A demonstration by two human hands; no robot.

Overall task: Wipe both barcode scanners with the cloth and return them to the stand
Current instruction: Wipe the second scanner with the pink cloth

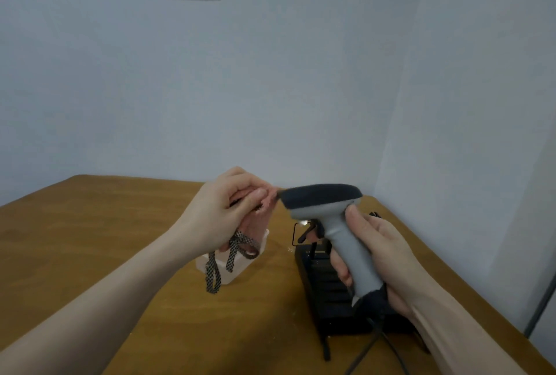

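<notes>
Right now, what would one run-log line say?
right hand: grips scanner handle | left hand: presses pink cloth to scanner head | stand: beneath

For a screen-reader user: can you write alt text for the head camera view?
A person's right hand holds a grey barcode scanner by its handle above a black stand, while the left hand presses a pink cloth to the scanner's dark head. All this is above a wooden table in a pale-walled corner.

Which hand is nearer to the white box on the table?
Left. The left hand, holding the cloth, is just above the white box; the right hand, gripping the scanner, is farther to its right.
</notes>
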